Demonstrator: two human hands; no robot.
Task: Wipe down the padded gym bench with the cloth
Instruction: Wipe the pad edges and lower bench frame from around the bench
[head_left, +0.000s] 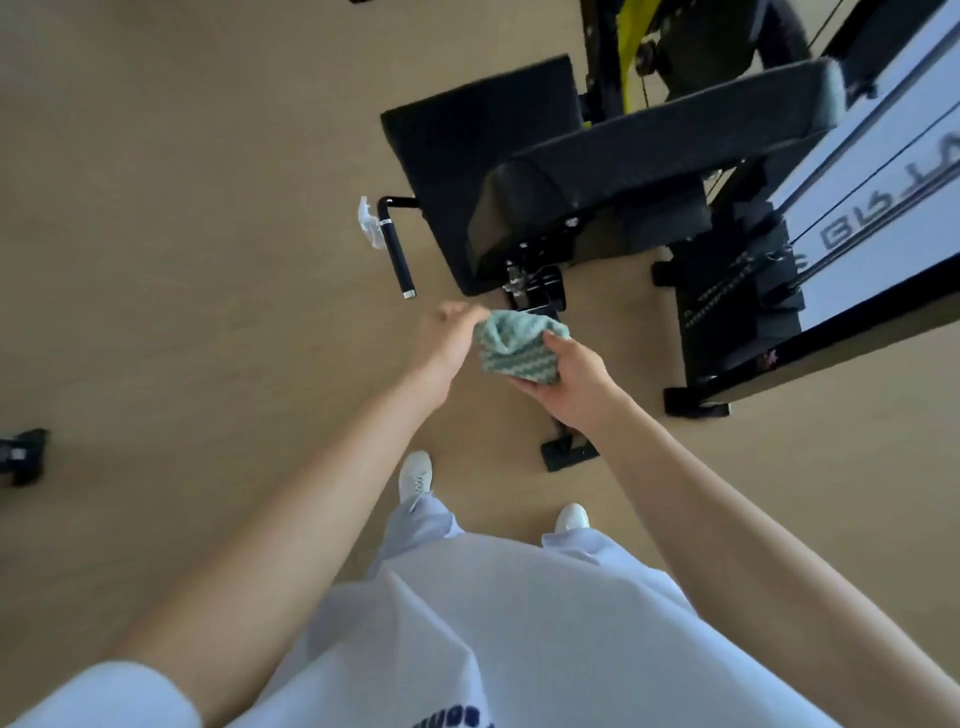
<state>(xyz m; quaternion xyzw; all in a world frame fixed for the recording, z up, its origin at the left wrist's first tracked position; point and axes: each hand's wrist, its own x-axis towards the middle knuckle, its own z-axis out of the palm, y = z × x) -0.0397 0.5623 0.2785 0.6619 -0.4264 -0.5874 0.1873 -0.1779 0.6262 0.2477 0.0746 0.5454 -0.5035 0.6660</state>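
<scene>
A bunched green-and-white striped cloth is held in front of me, above the floor. My right hand cups it from below and the right. My left hand pinches its left edge. The padded black gym bench stands just beyond: a flat seat pad and, over it to the right, a long back pad. Both hands are short of the pads and do not touch them.
A black handle bar with a scrap of clear plastic sticks out left of the seat. The machine's black frame and feet and a white panel fill the right. A dark object lies at the far left on the tan floor.
</scene>
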